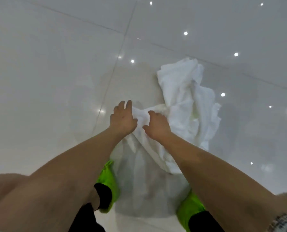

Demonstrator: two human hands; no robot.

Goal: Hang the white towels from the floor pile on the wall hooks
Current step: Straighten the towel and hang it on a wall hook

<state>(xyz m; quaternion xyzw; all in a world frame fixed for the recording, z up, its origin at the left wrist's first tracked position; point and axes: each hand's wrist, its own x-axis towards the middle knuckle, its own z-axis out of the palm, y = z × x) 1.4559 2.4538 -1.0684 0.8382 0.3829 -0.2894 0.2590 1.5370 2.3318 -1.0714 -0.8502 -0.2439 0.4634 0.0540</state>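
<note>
While both hands grip one white towel (140, 124) (left hand (122, 118), right hand (157, 125)), towel pile (188, 101) lies beyond.

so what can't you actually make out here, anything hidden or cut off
- Wall hooks: none in the head view, which looks down at the tiled floor.
- Number of towels: the towel pile is one crumpled white mass, its layers running together.
- Grip: left hand and right hand are on the held towel, fingertips hidden in its folds.
- Green shoes: partly covered by the hanging towel and the arms.
</note>
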